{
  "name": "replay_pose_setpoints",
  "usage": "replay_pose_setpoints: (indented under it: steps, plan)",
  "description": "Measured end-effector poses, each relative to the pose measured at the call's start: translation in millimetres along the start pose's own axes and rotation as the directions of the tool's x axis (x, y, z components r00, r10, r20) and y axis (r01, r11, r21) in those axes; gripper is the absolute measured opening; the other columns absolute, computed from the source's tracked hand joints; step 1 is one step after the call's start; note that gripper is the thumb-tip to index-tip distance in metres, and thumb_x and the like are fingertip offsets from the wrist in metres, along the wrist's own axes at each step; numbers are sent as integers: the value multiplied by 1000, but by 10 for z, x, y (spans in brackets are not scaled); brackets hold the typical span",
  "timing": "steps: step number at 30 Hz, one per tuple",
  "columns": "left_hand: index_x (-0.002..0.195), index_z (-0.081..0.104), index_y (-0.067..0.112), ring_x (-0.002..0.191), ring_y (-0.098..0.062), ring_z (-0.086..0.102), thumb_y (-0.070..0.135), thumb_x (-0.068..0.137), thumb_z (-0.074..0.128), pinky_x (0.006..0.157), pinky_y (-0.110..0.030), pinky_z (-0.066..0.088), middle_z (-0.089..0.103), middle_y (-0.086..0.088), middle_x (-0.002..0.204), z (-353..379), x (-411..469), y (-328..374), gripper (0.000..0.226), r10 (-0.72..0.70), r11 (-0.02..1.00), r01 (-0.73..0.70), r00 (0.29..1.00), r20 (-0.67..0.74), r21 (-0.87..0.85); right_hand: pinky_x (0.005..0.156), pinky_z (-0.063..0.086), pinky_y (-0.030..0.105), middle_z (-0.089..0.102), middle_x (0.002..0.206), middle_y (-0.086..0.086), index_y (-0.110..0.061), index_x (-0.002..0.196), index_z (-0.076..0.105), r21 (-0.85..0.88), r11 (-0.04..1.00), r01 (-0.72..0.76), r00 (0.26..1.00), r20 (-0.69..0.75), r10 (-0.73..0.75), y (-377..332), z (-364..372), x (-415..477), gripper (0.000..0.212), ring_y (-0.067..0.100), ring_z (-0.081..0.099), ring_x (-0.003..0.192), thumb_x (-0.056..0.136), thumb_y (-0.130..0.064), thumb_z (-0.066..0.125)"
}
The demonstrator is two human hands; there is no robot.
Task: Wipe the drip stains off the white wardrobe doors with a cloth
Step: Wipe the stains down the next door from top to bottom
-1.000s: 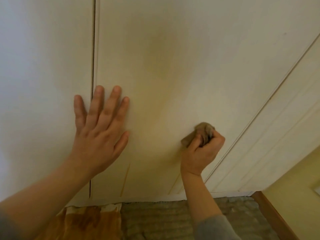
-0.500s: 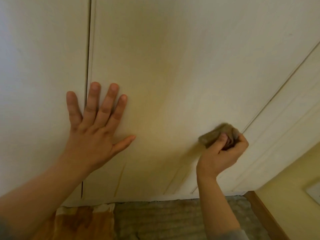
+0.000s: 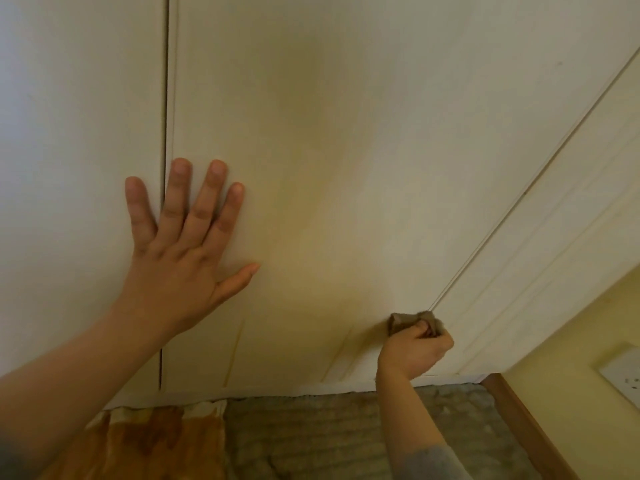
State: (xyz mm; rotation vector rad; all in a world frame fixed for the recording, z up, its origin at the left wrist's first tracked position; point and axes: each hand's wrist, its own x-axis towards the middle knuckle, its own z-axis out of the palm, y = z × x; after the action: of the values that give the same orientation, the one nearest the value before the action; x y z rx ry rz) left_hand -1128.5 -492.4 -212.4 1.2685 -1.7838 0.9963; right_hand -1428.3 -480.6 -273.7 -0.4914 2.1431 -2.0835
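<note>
The white wardrobe door point(image 3: 346, 150) fills the view. My left hand point(image 3: 180, 251) lies flat on it with fingers spread, across the dark gap between two doors. My right hand point(image 3: 414, 349) grips a small bunched brown cloth point(image 3: 401, 322) and presses it against the door low down, close to the door's right edge. Thin yellowish drip stains run down the lower door: one point(image 3: 235, 351) below my left hand and two point(image 3: 337, 355) just left of the cloth.
A grey rug point(image 3: 311, 438) lies on the floor below the doors, with an orange and white fabric point(image 3: 156, 441) at its left. At right a yellow wall point(image 3: 571, 375) has a wooden skirting board point(image 3: 530, 427) and a white socket point(image 3: 623, 374).
My right hand has carried the cloth to the right and down the door, from mid-panel to near the door's right edge. My left hand stays flat on the door.
</note>
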Motion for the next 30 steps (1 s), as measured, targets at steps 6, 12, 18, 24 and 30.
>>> replay_pose_setpoints:
  steps: [6,12,18,24,30]
  plan:
    - [158,11,7,151,-36,-2,48,96,43,118,-63,-1,2,-15,165,-128,-40,-99,81,38,983,-53,995,-89,-175,83,56,36,59,108,1,-20,113,51,200,950,238,931,231,-282,-110,-206,-608,15,14,60,95,99,-15,53]
    - [158,9,6,153,-29,-3,40,98,38,122,-54,0,-7,-7,166,-151,-322,-595,75,29,996,-31,999,-16,-86,84,53,22,59,115,-6,-20,124,55,433,629,646,434,469,-769,-274,-206,-1119,29,10,58,105,95,-19,51]
    - [158,15,9,153,-27,2,33,101,38,123,-51,2,0,-6,167,-104,-459,-786,65,77,996,-78,997,-29,-38,80,54,42,62,113,8,-7,116,64,534,177,827,25,279,-960,-629,253,-1311,22,26,61,98,102,-14,48]
    - [158,14,9,153,-27,-2,32,101,37,122,-51,-2,-3,-6,166,10,-479,-820,66,85,996,-86,993,-79,-21,81,52,35,71,104,8,-9,104,73,529,-45,848,-194,231,-953,-163,601,-1618,13,25,64,93,93,-12,68]
    - [158,15,10,153,-25,-2,35,101,36,122,-51,-2,-3,-4,166,103,-475,-799,66,68,998,-68,989,-132,7,78,52,34,64,112,1,-15,109,69,612,-49,789,-426,488,-762,730,512,-1716,23,18,55,102,86,-17,63]
